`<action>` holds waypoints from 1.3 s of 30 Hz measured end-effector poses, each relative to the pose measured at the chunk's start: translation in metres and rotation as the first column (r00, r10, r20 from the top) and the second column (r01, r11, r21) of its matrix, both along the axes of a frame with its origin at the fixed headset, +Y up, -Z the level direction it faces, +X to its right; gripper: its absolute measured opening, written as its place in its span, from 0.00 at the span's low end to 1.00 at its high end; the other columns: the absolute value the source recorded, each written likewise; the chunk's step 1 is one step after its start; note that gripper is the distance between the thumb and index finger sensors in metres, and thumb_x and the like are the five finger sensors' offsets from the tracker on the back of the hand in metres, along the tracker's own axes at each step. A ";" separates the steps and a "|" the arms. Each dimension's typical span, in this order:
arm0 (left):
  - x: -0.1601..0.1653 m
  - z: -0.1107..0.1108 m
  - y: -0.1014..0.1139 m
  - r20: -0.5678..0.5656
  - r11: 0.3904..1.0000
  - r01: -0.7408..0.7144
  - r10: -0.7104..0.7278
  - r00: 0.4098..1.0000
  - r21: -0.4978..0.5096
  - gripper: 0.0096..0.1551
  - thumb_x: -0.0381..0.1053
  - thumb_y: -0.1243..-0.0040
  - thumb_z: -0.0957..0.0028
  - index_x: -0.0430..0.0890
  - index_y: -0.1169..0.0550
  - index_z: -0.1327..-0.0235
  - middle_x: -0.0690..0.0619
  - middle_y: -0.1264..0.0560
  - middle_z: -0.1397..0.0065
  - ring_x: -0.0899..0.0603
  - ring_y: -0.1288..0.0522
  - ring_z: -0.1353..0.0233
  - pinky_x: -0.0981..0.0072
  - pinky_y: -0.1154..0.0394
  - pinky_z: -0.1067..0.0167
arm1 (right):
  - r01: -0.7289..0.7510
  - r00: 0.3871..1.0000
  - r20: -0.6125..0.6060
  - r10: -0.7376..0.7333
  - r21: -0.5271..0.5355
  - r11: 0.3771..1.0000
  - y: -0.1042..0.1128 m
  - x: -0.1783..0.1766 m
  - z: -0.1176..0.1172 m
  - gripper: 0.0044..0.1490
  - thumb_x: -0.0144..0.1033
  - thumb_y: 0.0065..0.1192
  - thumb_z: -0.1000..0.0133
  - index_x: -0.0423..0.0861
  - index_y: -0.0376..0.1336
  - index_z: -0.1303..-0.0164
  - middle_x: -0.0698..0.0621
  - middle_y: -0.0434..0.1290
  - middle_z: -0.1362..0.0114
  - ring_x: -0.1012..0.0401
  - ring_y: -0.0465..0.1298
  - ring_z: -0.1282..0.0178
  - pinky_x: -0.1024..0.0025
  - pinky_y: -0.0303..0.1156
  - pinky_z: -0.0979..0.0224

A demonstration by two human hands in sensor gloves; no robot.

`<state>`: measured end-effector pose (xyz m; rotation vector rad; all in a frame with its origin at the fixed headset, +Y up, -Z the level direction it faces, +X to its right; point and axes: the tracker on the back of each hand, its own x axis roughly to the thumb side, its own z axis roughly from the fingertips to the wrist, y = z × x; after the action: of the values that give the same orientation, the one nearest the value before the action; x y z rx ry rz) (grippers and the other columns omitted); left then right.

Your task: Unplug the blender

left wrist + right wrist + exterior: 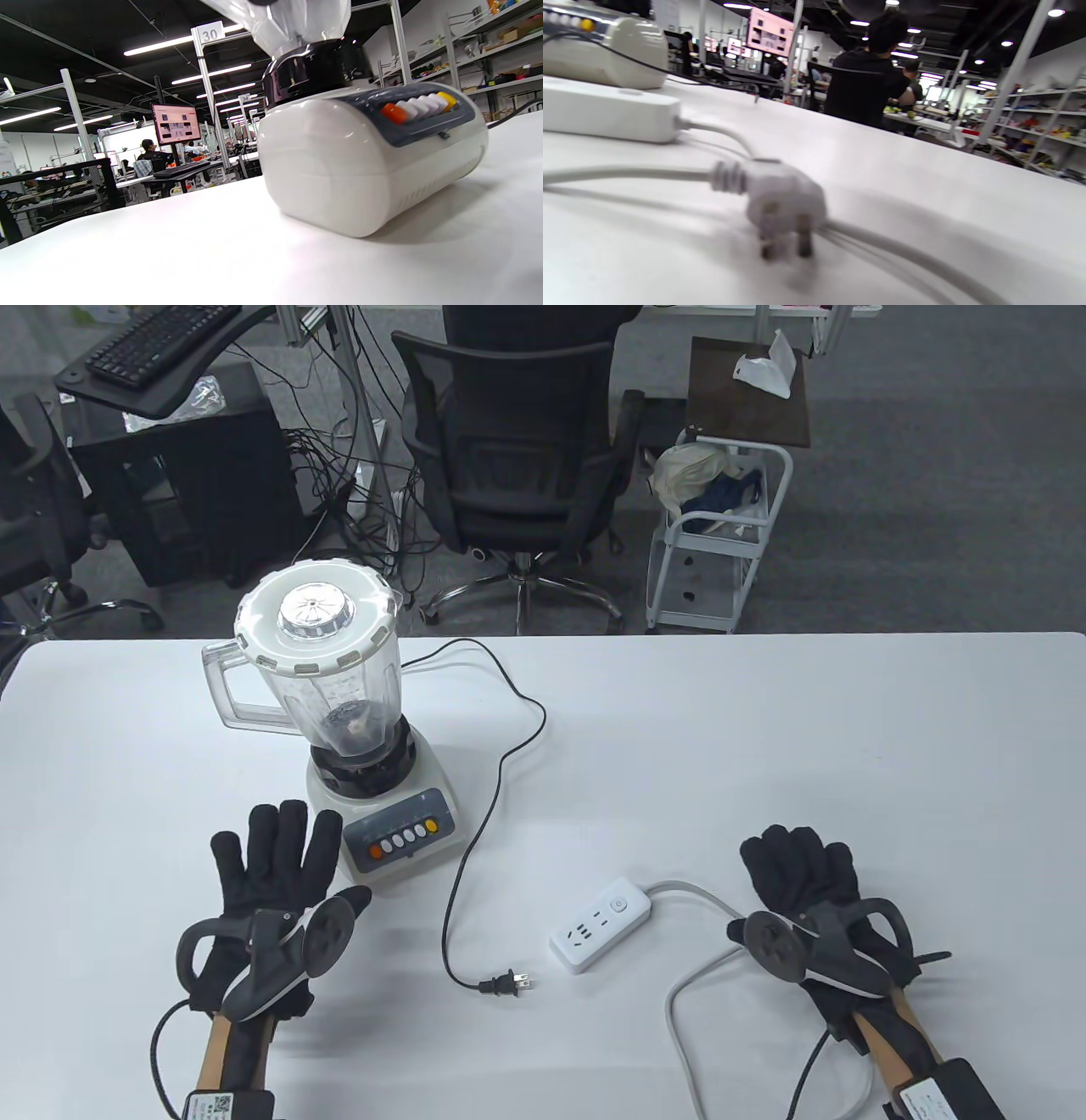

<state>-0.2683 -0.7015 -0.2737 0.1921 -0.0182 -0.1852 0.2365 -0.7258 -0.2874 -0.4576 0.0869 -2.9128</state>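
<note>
The white blender (365,746) with a clear jug stands at the table's left; its base fills the left wrist view (360,161). Its black cord runs to a black plug (507,983) lying loose on the table, a little left of the white power strip (599,924), not inserted. The strip also shows in the right wrist view (606,112). My left hand (271,865) lies flat and empty, fingers spread, just left of the blender base. My right hand (802,869) lies flat and empty to the right of the strip.
The strip's white cable (691,984) loops on the table toward my right hand; its own white plug (785,203) lies loose close to the right wrist camera. A black office chair (517,458) and a white cart (721,534) stand beyond the table's far edge.
</note>
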 end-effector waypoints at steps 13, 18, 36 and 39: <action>-0.009 -0.003 -0.009 -0.052 0.999 0.014 -0.017 0.998 -0.052 0.55 0.76 0.71 0.52 0.54 0.61 0.13 0.44 0.60 0.08 0.30 0.61 0.11 0.25 0.61 0.23 | -0.006 0.984 0.178 0.001 0.029 1.000 -0.006 0.046 0.004 0.58 0.62 0.34 0.50 0.38 0.34 0.18 0.30 0.39 0.14 0.27 0.41 0.18 0.26 0.37 0.23; -0.009 -0.002 -0.008 -0.057 0.998 0.010 -0.014 0.998 -0.065 0.55 0.76 0.71 0.52 0.54 0.60 0.13 0.44 0.60 0.08 0.30 0.60 0.11 0.25 0.61 0.23 | -0.015 0.982 0.189 0.011 0.019 1.000 -0.008 0.048 0.003 0.58 0.62 0.34 0.50 0.38 0.34 0.18 0.30 0.39 0.14 0.27 0.41 0.18 0.26 0.37 0.23; -0.008 -0.002 -0.009 -0.052 0.998 0.021 -0.025 0.998 -0.067 0.55 0.76 0.70 0.52 0.54 0.59 0.13 0.44 0.58 0.08 0.31 0.59 0.10 0.25 0.60 0.23 | -0.041 0.983 0.178 0.041 -0.001 0.999 -0.008 0.044 0.004 0.57 0.61 0.34 0.50 0.38 0.35 0.18 0.30 0.40 0.14 0.28 0.42 0.18 0.26 0.38 0.23; -0.008 -0.003 -0.009 -0.051 0.997 0.024 -0.028 0.998 -0.067 0.55 0.76 0.70 0.52 0.54 0.59 0.13 0.45 0.58 0.08 0.31 0.59 0.10 0.25 0.60 0.23 | -0.043 0.983 0.178 0.043 -0.004 0.999 -0.008 0.043 0.004 0.57 0.61 0.34 0.50 0.38 0.35 0.18 0.30 0.40 0.14 0.28 0.42 0.18 0.26 0.38 0.23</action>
<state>-0.2760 -0.7109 -0.2763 0.1207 0.0244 -0.2150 0.2796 -0.7339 -0.2835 -0.1951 0.0511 -2.8958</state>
